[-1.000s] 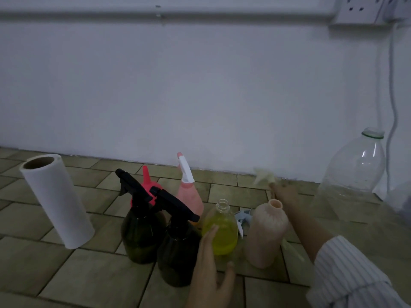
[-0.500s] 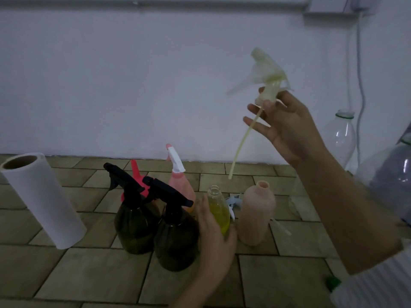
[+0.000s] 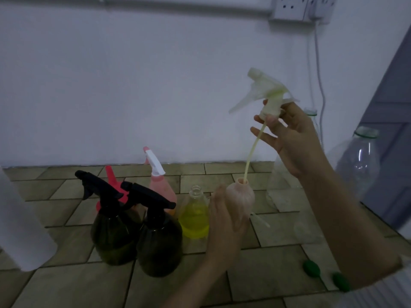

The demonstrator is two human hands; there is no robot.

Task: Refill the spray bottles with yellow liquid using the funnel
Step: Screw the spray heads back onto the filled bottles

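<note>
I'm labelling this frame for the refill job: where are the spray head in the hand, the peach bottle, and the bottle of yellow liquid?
spray head [image 3: 270, 108]: head view, on its screw collar.
peach bottle [image 3: 243, 195]: head view, on its shoulder.
bottle of yellow liquid [image 3: 194, 215]: head view, on its yellow-filled body.

Field notes, my feed. Tiled floor [image 3: 278, 276] carries everything, meeting a plain white wall [image 3: 133, 85] behind. White paper roll [image 3: 20, 230] stands at far left edge, partly cut off. Wall socket [image 3: 295, 7] at top right; a pale cable [image 3: 319, 74] drops from it. Two small green caps [image 3: 311, 268] lie on the tiles at lower right, near each other. Grey door panel [image 3: 391, 90] on the right edge.
</note>
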